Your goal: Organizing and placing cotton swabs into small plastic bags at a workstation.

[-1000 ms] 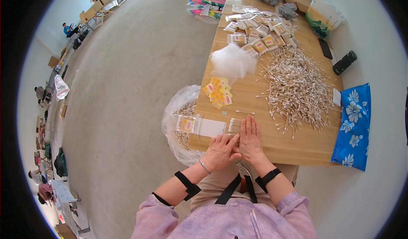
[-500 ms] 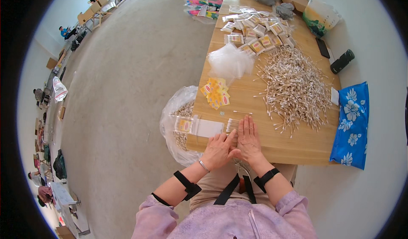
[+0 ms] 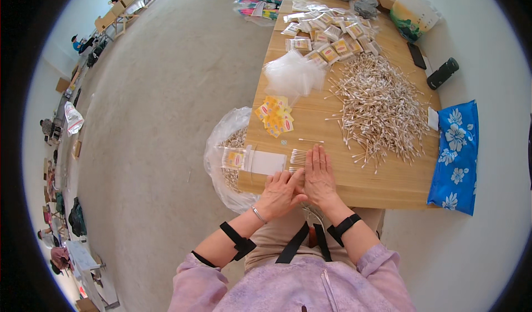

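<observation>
A row of cotton swabs lies side by side on the wooden table near its front edge. My right hand rests flat beside it, fingers stretched and together, against the row's right ends. With its index finger out at the row's near end, my left hand has the other fingers bent loosely. A single swab lies just beyond the row. To the left is a white flat block, with a clear packet of swabs and a yellow card at its outer end.
A large heap of loose swabs covers the table's right side. Yellow cards, clear bags and filled packets lie farther back. A plastic sack of swabs hangs by the left edge. A blue flowered package stands right.
The whole view has shifted slightly. My left index finger has slid a little toward me along the row, and more of the swabs show. My right hand stays flat beside them.
</observation>
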Motion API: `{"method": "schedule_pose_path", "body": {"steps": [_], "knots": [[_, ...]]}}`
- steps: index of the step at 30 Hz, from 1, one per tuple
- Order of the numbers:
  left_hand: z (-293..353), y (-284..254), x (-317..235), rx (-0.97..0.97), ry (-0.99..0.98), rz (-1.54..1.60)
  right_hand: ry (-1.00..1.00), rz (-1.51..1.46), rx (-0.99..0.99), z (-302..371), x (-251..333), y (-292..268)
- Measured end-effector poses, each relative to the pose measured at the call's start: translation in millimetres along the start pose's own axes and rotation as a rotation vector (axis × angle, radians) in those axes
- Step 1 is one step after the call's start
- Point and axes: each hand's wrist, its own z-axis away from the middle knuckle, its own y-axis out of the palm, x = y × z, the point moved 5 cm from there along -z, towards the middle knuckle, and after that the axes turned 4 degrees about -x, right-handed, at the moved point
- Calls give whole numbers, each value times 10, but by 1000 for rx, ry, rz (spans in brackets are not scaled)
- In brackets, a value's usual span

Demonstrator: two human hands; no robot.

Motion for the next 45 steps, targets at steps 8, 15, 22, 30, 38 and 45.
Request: {"method": "schedule_pose_path", "body": {"steps": [8, 15, 22, 30, 38, 45], "knots": [[118, -18, 22, -77, 93, 60, 31, -56, 50, -26, 25, -40], [56, 4, 4, -60, 50, -4, 18, -7, 44, -21, 29, -12], [-12, -3, -3, -52, 4, 23, 15, -43, 42, -24, 11, -11], [6, 39, -28, -54, 37, -19, 6, 33, 32, -21, 7, -24], [57, 63, -21, -52, 37, -12, 23, 22, 78, -3, 14, -1], [38, 4, -41, -28, 4, -4, 5, 16, 30, -41, 41, -93]]}}
